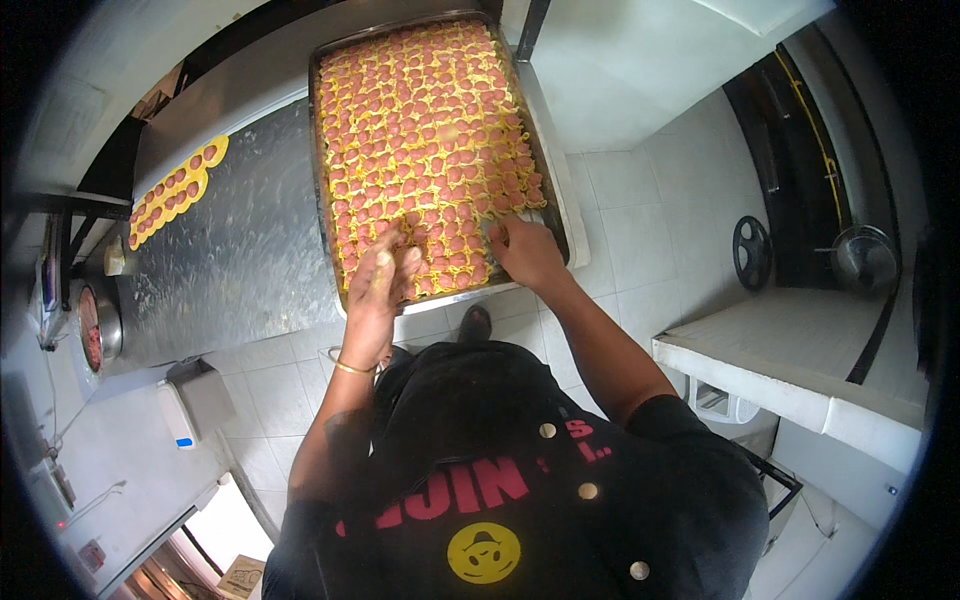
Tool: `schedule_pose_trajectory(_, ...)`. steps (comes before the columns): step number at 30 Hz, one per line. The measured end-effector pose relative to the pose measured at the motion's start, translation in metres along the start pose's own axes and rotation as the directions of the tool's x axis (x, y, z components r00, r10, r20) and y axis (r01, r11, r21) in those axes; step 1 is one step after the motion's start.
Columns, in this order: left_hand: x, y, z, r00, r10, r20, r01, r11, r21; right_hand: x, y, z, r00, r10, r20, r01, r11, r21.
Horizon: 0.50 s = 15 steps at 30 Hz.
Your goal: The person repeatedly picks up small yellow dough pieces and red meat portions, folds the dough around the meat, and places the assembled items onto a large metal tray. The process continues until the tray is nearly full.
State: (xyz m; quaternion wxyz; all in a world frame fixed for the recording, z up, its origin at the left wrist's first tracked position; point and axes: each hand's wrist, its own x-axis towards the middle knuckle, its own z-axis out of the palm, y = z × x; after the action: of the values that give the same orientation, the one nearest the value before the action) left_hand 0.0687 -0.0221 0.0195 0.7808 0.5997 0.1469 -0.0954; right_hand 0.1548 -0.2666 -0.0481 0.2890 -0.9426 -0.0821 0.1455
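A large rectangular tray holds closely packed rows of small yellow dough pieces topped with pink meat filling. Over its near left part is my left hand, fingers stretched out and slightly apart, the tips blurred above the pieces. At the tray's near right side, my right hand has its fingers curled down by the end of the rows. Whatever lies between those fingertips is hidden. A strip of yellow dough with two lines of pink meat balls rests on the floured worktop to the left.
At the worktop's left edge is a metal bowl of pink minced meat. A pale lump lies just beyond it. White cabinet panels rise behind the tray's right side. Farther right are a white counter and a wire strainer.
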Motion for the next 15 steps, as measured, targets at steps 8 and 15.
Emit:
schedule_pose_trajectory(8,-0.047,-0.020,-0.041,0.981,0.071,-0.183,-0.097,0.986,-0.137,0.007,0.002,0.016,0.997,-0.005,-0.079,-0.002,0.997,-0.079)
schedule_pose_trajectory(15,-0.060,-0.014,-0.083,0.963,0.123,-0.238,-0.147,0.985,-0.088,0.007,-0.009,0.016,0.995,0.002,-0.097,-0.019,0.985,-0.174)
